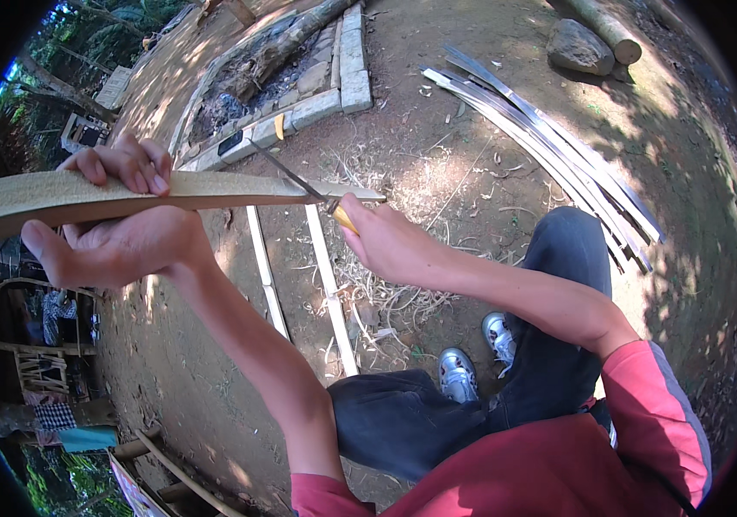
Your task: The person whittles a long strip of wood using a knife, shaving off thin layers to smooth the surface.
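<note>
A long, pale strip of split wood or bamboo [230, 189] reaches in from the left, its narrow end toward the middle. My left hand [131, 246] is closed around it, fingertips over the upper edge and palm beneath. My right hand [394, 246] is shut on a knife with a yellow handle [345, 218]. The thin, dark knife blade [286, 175] lies across the strip near its narrow end, touching or nearly touching it. Curled shavings [424, 194] litter the ground below.
Two pale strips [329, 293] lie on the ground below the work. More long strips [549, 142] are piled at the right. Beyond are a block-edged fire pit [355, 86], a dark phone-like slab [230, 142], a rock [579, 47] and a log [605, 30].
</note>
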The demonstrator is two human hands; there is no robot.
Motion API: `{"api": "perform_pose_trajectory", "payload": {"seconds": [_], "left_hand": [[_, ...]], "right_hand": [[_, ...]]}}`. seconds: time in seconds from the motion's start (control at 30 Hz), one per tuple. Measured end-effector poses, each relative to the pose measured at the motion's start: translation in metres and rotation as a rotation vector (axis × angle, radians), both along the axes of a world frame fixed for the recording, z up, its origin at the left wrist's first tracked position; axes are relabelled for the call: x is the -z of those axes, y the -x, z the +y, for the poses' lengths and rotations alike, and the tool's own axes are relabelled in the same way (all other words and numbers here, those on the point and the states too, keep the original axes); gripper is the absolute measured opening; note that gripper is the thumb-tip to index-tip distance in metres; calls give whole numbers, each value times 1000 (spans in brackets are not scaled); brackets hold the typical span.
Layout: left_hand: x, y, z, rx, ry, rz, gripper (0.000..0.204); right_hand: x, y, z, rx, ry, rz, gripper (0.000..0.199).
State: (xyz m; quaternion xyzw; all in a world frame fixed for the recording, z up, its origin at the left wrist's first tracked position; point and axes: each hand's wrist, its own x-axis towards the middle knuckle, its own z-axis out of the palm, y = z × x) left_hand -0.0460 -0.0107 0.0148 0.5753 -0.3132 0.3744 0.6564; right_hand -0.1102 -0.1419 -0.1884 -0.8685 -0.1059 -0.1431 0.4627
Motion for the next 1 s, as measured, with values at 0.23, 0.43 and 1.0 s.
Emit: {"api": "perform_pose_trajectory", "payload": {"seconds": [0.23,0.43,1.0], "left_hand": [[1,-6,5,41,-63,-54,69],[2,-1,9,59,28,57,65],[-1,-8,8,244,-92,-57,67]], "right_hand": [[-86,11,-29,122,-258,-161,22],[-11,1,-8,22,41,146,22],[-97,10,-33,68,-206,69,17]]}}
